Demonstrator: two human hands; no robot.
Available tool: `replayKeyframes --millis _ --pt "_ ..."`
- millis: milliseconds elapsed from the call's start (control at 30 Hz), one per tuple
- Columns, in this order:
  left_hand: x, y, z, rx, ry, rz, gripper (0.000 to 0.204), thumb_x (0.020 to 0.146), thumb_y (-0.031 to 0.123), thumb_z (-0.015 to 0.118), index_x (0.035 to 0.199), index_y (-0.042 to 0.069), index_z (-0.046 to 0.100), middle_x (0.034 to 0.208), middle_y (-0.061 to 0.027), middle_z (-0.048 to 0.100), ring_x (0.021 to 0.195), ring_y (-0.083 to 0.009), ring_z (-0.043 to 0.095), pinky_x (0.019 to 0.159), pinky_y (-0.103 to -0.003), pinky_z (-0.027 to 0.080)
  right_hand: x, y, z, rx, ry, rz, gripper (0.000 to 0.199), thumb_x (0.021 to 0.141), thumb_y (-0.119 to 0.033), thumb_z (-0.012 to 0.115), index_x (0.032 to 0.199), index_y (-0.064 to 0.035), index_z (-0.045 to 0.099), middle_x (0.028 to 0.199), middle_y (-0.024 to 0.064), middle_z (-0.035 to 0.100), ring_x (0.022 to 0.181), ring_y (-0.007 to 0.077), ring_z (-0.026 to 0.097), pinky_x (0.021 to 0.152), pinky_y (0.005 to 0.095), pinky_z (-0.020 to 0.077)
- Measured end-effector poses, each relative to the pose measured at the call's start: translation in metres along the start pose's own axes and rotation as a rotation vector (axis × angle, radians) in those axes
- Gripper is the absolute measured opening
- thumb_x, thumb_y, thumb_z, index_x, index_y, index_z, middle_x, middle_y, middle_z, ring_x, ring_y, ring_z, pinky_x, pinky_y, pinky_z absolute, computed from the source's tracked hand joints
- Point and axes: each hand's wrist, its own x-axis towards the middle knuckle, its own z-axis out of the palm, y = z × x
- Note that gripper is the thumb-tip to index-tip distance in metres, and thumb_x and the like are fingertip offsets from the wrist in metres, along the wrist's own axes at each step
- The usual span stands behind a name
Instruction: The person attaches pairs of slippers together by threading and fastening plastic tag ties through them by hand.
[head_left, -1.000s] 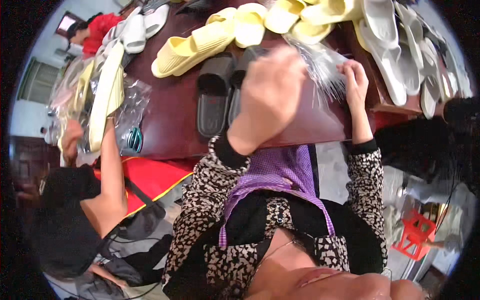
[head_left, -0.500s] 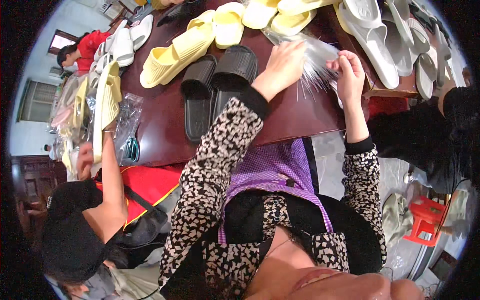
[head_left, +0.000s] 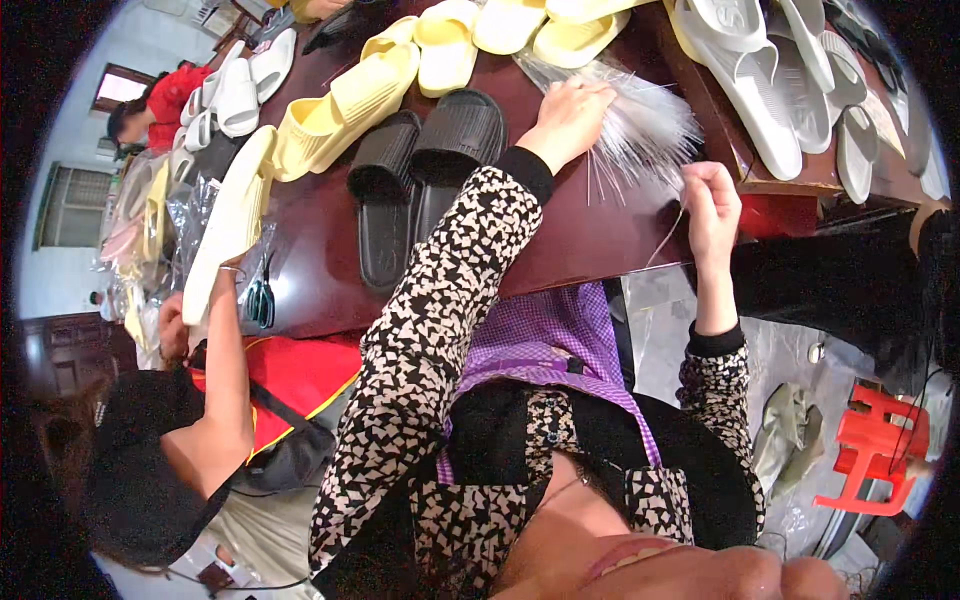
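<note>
My left hand [head_left: 572,115] is closed on the near-left side of a bundle of thin, clear plastic strands [head_left: 650,112], fanned out on the dark red table. To the right of the bundle, my right hand [head_left: 712,205] pinches one thin strand [head_left: 668,240], which hangs in a curve near the table's front edge. A pair of black ribbed slide sandals [head_left: 455,135] lies left of my left hand, partly behind my sleeve. Yellow slides [head_left: 445,50] line the table beyond my left hand.
Grey slides [head_left: 745,90] crowd a raised wooden surface at the right. At the left a co-worker's arm [head_left: 228,370] reaches to a pale yellow slide [head_left: 235,220], near dark-handled scissors [head_left: 262,300]. A red plastic stool [head_left: 872,445] stands on the floor at the right.
My right hand has moved down and away from the bundle, drawing a strand with it. My left hand stays at the bundle. The co-worker's yellow slide has tilted and shifted right.
</note>
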Motion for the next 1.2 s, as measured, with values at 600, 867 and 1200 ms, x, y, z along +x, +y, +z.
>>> replayKeyframes --millis 600,867,1200 --pt "-0.028 0.068 -0.04 -0.124 0.244 0.067 0.005 0.073 0.01 0.055 0.075 0.008 0.06 0.086 -0.0071 0.061 0.087 -0.0267 0.057 0.074 -0.041 0.043 -0.065 -0.048 -0.071 0.311 0.057 0.124 0.007 0.092 -0.006 0.052 0.094 -0.0009 0.056 0.058 -0.0084 0.034 0.049 0.0019 0.027 0.045 0.0195 0.0233" --pt "-0.132 0.142 -0.118 -0.223 0.525 0.4 0.013 0.073 0.019 0.056 0.078 0.006 0.056 0.076 -0.0027 0.05 0.071 -0.0196 0.049 0.065 -0.034 0.04 -0.083 -0.065 0.029 0.188 -0.143 0.155 0.007 0.092 -0.009 0.054 0.091 -0.002 0.056 0.059 -0.0079 0.041 0.048 0.002 0.031 0.045 0.0184 0.0251" --pt "-0.251 0.133 -0.176 -0.092 0.48 0.005 0.018 0.074 0.016 0.054 0.088 0.005 0.057 0.077 -0.0032 0.052 0.073 -0.0197 0.05 0.064 -0.033 0.04 -0.134 -0.091 0.088 0.113 -0.686 0.315 0.006 0.09 -0.008 0.056 0.09 -0.0029 0.058 0.063 -0.0065 0.046 0.05 0.0005 0.034 0.046 0.0175 0.026"
